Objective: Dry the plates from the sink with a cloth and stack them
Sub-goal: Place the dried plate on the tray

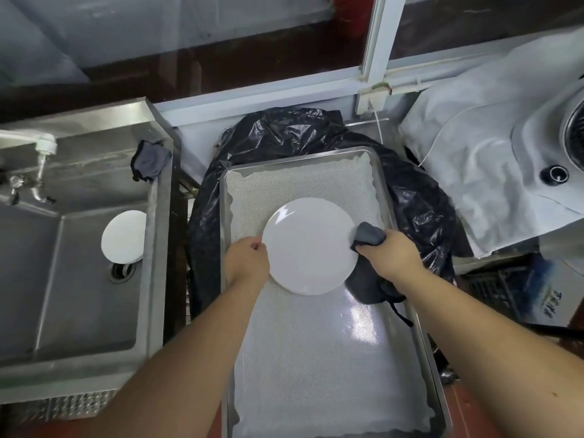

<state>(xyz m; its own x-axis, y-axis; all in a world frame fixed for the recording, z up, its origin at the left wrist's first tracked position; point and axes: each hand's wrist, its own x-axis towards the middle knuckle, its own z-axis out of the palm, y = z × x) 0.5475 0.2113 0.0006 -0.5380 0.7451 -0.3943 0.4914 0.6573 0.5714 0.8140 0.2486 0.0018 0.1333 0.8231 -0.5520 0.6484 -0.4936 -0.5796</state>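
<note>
Plate (308,246) sits over the tray (384,188): left hand (248,259) grips its left rim, right hand (390,256) pinches a dark cloth (368,237) against its right rim.

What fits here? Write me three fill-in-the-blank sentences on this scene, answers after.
1. The right hand grips a dark ____.
2. The left hand holds the plate over the ____.
3. More plates wait in the ____.

Answers: cloth; tray; sink
</note>
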